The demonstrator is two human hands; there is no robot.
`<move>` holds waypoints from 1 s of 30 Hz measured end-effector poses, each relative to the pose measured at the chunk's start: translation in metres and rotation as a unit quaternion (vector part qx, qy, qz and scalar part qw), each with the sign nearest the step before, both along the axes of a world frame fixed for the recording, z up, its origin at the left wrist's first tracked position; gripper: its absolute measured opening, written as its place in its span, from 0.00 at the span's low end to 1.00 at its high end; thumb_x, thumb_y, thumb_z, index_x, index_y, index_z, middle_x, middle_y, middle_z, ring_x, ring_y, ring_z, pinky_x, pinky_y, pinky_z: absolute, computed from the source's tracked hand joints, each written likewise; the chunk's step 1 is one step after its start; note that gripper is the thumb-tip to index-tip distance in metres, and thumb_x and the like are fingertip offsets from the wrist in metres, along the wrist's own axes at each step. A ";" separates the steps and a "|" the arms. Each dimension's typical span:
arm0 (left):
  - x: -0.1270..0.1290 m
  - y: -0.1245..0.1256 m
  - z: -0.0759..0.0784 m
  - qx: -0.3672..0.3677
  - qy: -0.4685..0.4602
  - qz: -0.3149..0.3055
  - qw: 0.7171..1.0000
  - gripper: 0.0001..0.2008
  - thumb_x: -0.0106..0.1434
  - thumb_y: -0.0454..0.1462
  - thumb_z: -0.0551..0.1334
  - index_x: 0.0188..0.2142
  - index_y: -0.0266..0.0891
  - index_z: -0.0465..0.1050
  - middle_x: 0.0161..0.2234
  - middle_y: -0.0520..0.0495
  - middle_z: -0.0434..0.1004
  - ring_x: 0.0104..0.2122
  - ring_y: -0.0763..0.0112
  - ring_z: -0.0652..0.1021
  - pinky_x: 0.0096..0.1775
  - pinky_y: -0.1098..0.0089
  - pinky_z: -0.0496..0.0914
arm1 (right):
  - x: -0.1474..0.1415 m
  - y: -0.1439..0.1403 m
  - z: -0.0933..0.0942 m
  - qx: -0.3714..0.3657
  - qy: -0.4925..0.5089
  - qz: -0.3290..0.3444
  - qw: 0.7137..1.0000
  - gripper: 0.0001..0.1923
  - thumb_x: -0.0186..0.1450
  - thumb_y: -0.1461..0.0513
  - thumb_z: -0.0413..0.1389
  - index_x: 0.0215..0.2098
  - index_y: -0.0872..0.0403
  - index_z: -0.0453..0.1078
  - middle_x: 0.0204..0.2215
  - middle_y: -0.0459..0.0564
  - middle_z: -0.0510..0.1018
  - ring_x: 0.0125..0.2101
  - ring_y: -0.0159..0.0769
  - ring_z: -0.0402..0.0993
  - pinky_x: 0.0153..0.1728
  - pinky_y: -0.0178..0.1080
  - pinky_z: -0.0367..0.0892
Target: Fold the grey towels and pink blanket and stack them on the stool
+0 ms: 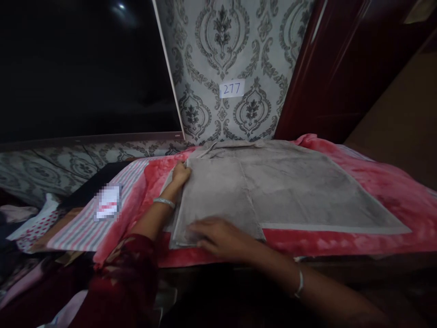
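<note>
Left of center, left hand [181,173] pinches gray plush cloth [293,191] at the fold's far left corner | lower middle, right hand [218,236], apart, blurry, by the near corner, can't tell if gripping | cloth lies long sideways, mostly rightward, on red blanket [385,191]

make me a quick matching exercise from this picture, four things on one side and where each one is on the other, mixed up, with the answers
Column one
1. left hand
2. right hand
3. paper marked 277
4. red blanket

Column two
a. spread underneath the gray cloth
b. at the far left corner of the gray cloth's folded part
c. blurred, at the near side of the gray cloth's folded part
d. on the patterned wall

Right pairs: 1-b, 2-c, 3-d, 4-a
</note>
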State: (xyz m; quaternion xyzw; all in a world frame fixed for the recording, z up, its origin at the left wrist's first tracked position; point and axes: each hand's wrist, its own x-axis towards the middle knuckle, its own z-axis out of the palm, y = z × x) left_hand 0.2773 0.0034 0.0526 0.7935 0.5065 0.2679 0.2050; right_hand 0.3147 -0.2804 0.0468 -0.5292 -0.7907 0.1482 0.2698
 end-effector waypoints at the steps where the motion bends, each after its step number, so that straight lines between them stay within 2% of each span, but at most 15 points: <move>1: -0.001 -0.007 0.002 0.040 0.007 -0.022 0.999 0.26 0.60 0.31 0.60 0.59 0.33 0.68 0.55 0.34 0.77 0.55 0.54 0.76 0.57 0.57 0.70 | 0.018 -0.002 0.003 0.012 0.007 -0.034 0.999 0.21 0.73 0.59 0.53 0.63 0.52 0.68 0.55 0.55 0.78 0.55 0.41 0.74 0.57 0.44 0.67; 2: -0.002 -0.016 0.003 0.084 0.019 -0.062 0.994 0.27 0.61 0.32 0.59 0.61 0.34 0.67 0.58 0.35 0.74 0.58 0.55 0.74 0.60 0.56 0.68 | 0.036 -0.003 0.005 0.023 0.002 -0.073 0.997 0.22 0.74 0.58 0.51 0.64 0.53 0.68 0.57 0.57 0.77 0.57 0.43 0.72 0.59 0.47 0.66; 4: -0.003 -0.037 0.002 0.159 0.062 -0.185 0.968 0.26 0.65 0.35 0.56 0.63 0.36 0.65 0.63 0.37 0.70 0.63 0.56 0.70 0.64 0.55 0.63 | 0.066 -0.007 0.004 0.033 -0.034 -0.128 0.991 0.25 0.74 0.55 0.49 0.66 0.54 0.66 0.62 0.59 0.71 0.64 0.48 0.64 0.63 0.53 0.60; 6: -0.004 -0.057 -0.003 0.187 0.127 -0.298 0.927 0.27 0.69 0.40 0.54 0.67 0.40 0.62 0.68 0.41 0.63 0.67 0.55 0.63 0.67 0.50 0.57 | 0.083 -0.013 -0.003 0.017 -0.088 -0.135 0.987 0.27 0.73 0.51 0.51 0.68 0.50 0.64 0.67 0.57 0.64 0.70 0.51 0.50 0.67 0.58 0.51; 7: -0.005 -0.066 -0.008 0.187 0.164 -0.329 0.911 0.29 0.70 0.43 0.54 0.68 0.43 0.59 0.70 0.43 0.59 0.69 0.52 0.59 0.68 0.46 0.53 | 0.085 -0.015 -0.009 0.000 -0.116 -0.125 0.985 0.29 0.73 0.49 0.52 0.69 0.48 0.63 0.69 0.54 0.60 0.71 0.53 0.44 0.68 0.61 0.46; 10: -0.009 -0.080 -0.023 0.170 0.260 -0.335 0.889 0.33 0.70 0.50 0.53 0.71 0.47 0.53 0.73 0.45 0.49 0.72 0.43 0.49 0.66 0.34 0.45 | 0.079 -0.022 -0.030 -0.049 -0.161 -0.104 0.980 0.35 0.71 0.46 0.54 0.72 0.44 0.55 0.73 0.51 0.51 0.72 0.53 0.37 0.69 0.62 0.38; 14: -0.015 -0.080 -0.036 0.172 0.285 -0.321 0.887 0.33 0.72 0.51 0.50 0.73 0.48 0.49 0.74 0.45 0.45 0.72 0.43 0.47 0.66 0.34 0.46 | 0.069 -0.025 -0.046 -0.053 -0.156 -0.116 0.980 0.36 0.71 0.46 0.53 0.73 0.45 0.51 0.73 0.51 0.48 0.73 0.52 0.36 0.69 0.60 0.37; 17: -0.017 -0.076 -0.031 0.167 0.288 -0.325 0.885 0.34 0.71 0.52 0.51 0.73 0.48 0.49 0.74 0.45 0.45 0.72 0.43 0.47 0.66 0.34 0.47 | 0.072 -0.024 -0.041 -0.058 -0.148 -0.108 0.981 0.36 0.72 0.45 0.52 0.73 0.45 0.52 0.73 0.52 0.48 0.73 0.52 0.36 0.69 0.60 0.37; 20: -0.011 -0.076 -0.017 0.138 0.288 -0.331 0.888 0.34 0.71 0.53 0.50 0.72 0.48 0.51 0.73 0.42 0.48 0.71 0.42 0.50 0.65 0.33 0.48 | 0.078 -0.022 -0.028 -0.065 -0.135 -0.083 0.985 0.35 0.72 0.44 0.52 0.73 0.45 0.53 0.73 0.52 0.50 0.72 0.52 0.40 0.69 0.61 0.39; 22: -0.001 -0.079 -0.006 0.121 0.267 -0.366 0.883 0.31 0.72 0.52 0.47 0.72 0.49 0.52 0.73 0.43 0.50 0.71 0.46 0.52 0.65 0.34 0.46 | 0.080 -0.017 -0.020 -0.050 -0.127 -0.072 0.988 0.33 0.73 0.45 0.51 0.72 0.45 0.55 0.72 0.53 0.54 0.72 0.50 0.42 0.69 0.60 0.39; 25: 0.023 -0.083 0.004 0.107 0.228 -0.455 0.854 0.28 0.74 0.50 0.42 0.71 0.52 0.52 0.73 0.47 0.50 0.72 0.55 0.51 0.67 0.38 0.43 | 0.079 -0.007 -0.016 -0.015 -0.126 -0.050 0.991 0.32 0.73 0.45 0.50 0.71 0.46 0.56 0.71 0.53 0.56 0.72 0.48 0.43 0.69 0.57 0.37; 27: 0.037 -0.083 0.001 0.105 0.236 -0.489 0.833 0.28 0.74 0.49 0.44 0.71 0.51 0.52 0.73 0.46 0.49 0.72 0.55 0.50 0.67 0.37 0.42 | 0.076 -0.002 -0.021 -0.018 -0.128 -0.026 0.991 0.34 0.73 0.45 0.50 0.72 0.46 0.55 0.72 0.53 0.54 0.72 0.48 0.41 0.69 0.57 0.35; 30: 0.047 -0.083 -0.015 0.137 0.262 -0.492 0.819 0.29 0.73 0.47 0.49 0.71 0.50 0.53 0.73 0.44 0.50 0.72 0.52 0.50 0.67 0.36 0.44 | 0.073 0.001 -0.031 -0.037 -0.118 -0.013 0.992 0.35 0.72 0.45 0.51 0.73 0.44 0.51 0.74 0.51 0.48 0.72 0.48 0.38 0.69 0.59 0.32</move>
